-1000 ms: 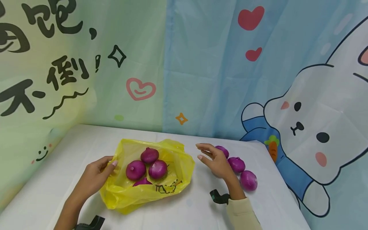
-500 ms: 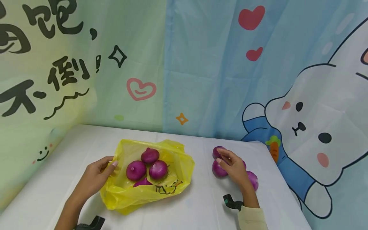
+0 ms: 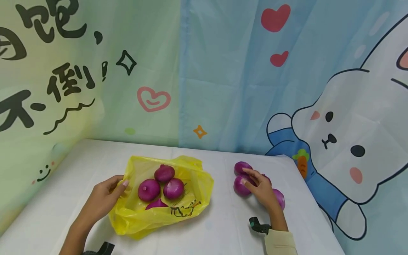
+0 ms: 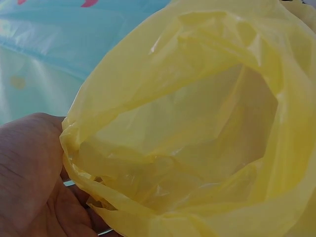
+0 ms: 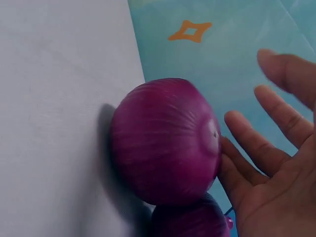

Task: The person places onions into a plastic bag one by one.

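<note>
A: At left, the left hand (image 3: pixel 102 198) pinches the rim of a bag (image 3: pixel 159 221), open on the table (image 3: pixel 220 233). How do we expect it to handle?

B: Light, limp and easily torn, we judge; a gathered fold of rim is the safest hold. The four onions (image 3: pixel 148 190) inside should be firm and weighty.

A: At right, the right hand (image 3: pixel 264 192) is over four loose onions (image 3: pixel 239 187), thumb and fingers apart, clamped on nothing. Whether a fingertip touches one, we cannot tell.

B: Those look hard, slick and apt to roll; we'd grip each round its widest part.

A: And their looks?

B: The bag shows us thin, crinkled yellow with dark print. Inside, the onions are round and purple, one half hidden by the front edge; the loose onions cluster, glossy and finely streaked, some partly screened by the hand.
</note>
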Demonstrator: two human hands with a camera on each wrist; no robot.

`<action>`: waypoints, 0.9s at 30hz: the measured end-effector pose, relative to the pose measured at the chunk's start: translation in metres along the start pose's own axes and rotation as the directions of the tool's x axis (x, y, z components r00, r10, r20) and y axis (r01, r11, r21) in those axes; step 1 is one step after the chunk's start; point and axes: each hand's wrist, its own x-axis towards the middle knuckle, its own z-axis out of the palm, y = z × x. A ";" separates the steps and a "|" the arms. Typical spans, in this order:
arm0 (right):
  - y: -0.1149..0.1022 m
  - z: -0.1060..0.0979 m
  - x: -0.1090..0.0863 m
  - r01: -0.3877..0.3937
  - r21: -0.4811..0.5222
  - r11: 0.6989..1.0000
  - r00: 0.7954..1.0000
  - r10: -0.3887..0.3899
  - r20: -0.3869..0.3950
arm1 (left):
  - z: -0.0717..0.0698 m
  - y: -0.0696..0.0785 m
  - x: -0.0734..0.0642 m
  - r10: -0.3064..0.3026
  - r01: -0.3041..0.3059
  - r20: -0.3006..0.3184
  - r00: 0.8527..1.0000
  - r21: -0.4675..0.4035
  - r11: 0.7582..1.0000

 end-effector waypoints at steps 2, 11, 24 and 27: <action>0.001 0.002 -0.001 -0.041 -0.046 0.998 0.999 0.041 0.010 | 0.000 0.000 -0.001 0.008 -0.008 -0.005 1.000 -0.001 1.000; 0.009 0.017 0.002 -0.099 -0.235 0.967 0.988 0.123 0.091 | -0.001 -0.001 -0.001 0.037 -0.037 -0.020 0.999 -0.012 0.999; 0.016 0.023 0.001 -0.092 -0.220 0.971 0.989 0.115 0.093 | 0.002 -0.002 0.000 0.004 -0.004 -0.010 1.000 -0.005 1.000; 0.017 0.024 0.001 -0.092 -0.216 0.972 0.991 0.110 0.073 | 0.002 -0.002 0.000 0.000 0.000 -0.007 1.000 -0.007 1.000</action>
